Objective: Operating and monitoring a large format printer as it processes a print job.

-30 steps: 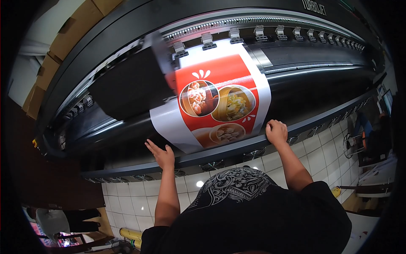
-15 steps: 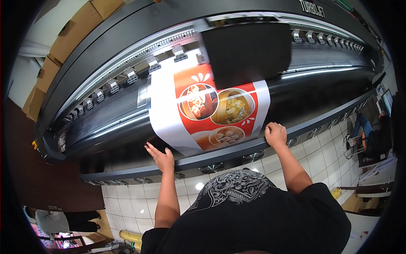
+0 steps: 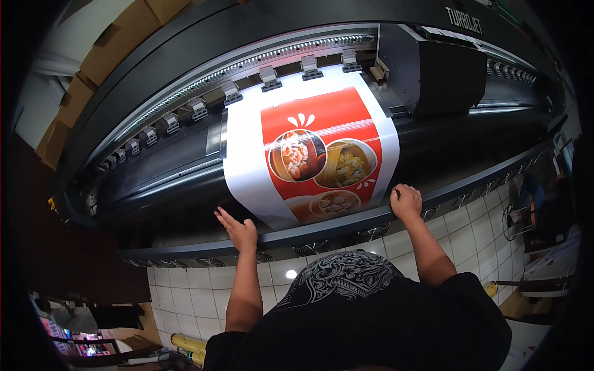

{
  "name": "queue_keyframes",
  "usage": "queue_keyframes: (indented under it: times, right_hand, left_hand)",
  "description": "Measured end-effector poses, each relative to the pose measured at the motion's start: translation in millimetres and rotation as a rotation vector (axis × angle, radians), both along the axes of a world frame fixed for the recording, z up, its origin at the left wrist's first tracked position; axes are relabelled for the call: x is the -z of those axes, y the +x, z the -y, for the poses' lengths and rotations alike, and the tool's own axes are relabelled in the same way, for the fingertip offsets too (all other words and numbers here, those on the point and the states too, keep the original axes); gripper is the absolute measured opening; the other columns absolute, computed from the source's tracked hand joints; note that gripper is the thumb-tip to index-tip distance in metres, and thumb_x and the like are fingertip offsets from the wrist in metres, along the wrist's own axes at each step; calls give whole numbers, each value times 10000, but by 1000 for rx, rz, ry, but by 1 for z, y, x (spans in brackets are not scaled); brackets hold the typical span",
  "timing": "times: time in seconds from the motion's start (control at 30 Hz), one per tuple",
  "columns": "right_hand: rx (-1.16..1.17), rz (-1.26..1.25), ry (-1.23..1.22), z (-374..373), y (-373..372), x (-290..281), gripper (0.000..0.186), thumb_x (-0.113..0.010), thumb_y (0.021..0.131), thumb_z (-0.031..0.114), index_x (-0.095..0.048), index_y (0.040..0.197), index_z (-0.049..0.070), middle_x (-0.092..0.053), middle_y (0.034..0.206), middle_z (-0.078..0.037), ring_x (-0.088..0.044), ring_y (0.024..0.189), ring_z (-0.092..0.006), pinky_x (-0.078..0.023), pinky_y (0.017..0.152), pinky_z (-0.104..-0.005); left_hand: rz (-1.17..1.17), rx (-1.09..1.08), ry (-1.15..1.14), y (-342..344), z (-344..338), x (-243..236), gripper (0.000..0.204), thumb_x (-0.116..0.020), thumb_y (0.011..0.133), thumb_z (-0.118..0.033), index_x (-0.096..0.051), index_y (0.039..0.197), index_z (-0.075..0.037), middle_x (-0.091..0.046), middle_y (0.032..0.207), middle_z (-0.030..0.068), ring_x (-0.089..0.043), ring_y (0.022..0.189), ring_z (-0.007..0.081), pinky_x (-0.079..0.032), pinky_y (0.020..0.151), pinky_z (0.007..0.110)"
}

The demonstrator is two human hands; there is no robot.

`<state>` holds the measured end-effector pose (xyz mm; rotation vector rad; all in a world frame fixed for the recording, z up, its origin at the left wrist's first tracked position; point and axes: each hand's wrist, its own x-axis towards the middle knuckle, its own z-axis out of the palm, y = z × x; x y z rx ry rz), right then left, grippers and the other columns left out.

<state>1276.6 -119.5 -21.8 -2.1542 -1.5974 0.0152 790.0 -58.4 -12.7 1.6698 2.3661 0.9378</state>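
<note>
A printed sheet (image 3: 377,105) with white margins runs down over the curved black front of a wide-format printer (image 3: 167,201). Its red design has round pictures of food in bowls. Beside the sheet's lower left edge, my left hand (image 3: 238,230) rests at the printer's front rail (image 3: 328,230), fingers stretched out and holding nothing. My right hand (image 3: 406,201) lies at the same rail, just past the sheet's lower right edge. Its fingers are curled into a loose fist, with no object showing. The black print carriage (image 3: 448,77) stands right of the sheet, under the hood.
Metal pinch rollers (image 3: 270,79) line the printer bed above the sheet. Several small fans (image 3: 311,248) sit under the front rail. Cardboard boxes (image 3: 116,38) stand at the far left. White floor tiles (image 3: 213,297) lie below, with yellow rolls (image 3: 189,343) at lower left.
The print carriage has slid right, off the sheet, uncovering the upper red area and more rollers. The view has shifted slightly; both hands keep their places at the rail.
</note>
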Motion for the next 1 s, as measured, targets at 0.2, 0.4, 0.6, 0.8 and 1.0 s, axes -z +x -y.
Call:
queue_keyframes:
  times: [0.2, 0.4, 0.6, 0.8, 1.0]
  right_hand:
    - [-5, 4, 21, -1, 0, 0, 127, -646, 840, 225, -692, 854, 108, -694, 866, -87, -657, 894, -318, -481, 847, -466]
    - [3, 4, -9, -2, 0, -1, 123, -643, 837, 219, -692, 837, 106, -692, 857, -90, -658, 888, -323, -484, 837, -471]
    - [1, -13, 5, -2, 0, -2, 124, -642, 838, 224, -696, 837, 112, -691, 854, -89, -658, 883, -326, -486, 835, -472]
    - [9, -18, -9, -2, -1, -5, 125, -650, 841, 226, -703, 846, 114, -696, 860, -87, -660, 889, -322, -487, 839, -472]
    - [16, -9, -47, -3, -2, -8, 129, -650, 846, 229, -708, 857, 114, -700, 867, -88, -659, 897, -319, -486, 843, -471]
  left_hand:
    - [5, 7, 9, -1, 0, -2, 959, -552, 801, -88, -66, 1628, -76, -91, 1667, 280, -285, 1487, 478, -359, 1177, 510]
    - [12, -2, -1, 0, 0, -5, 949, -549, 801, -83, -81, 1626, -72, -96, 1665, 287, -285, 1485, 484, -356, 1178, 503]
    - [35, -3, -10, 3, 1, -9, 947, -547, 799, -77, -85, 1626, -73, -101, 1661, 293, -284, 1485, 484, -355, 1178, 501]
    - [14, 2, 7, 0, 0, -5, 951, -548, 796, -71, -81, 1625, -73, -103, 1660, 291, -282, 1483, 489, -360, 1173, 511]
    - [5, 26, 51, 0, -2, -5, 949, -548, 793, -66, -84, 1621, -62, -102, 1665, 279, -290, 1475, 497, -358, 1173, 519]
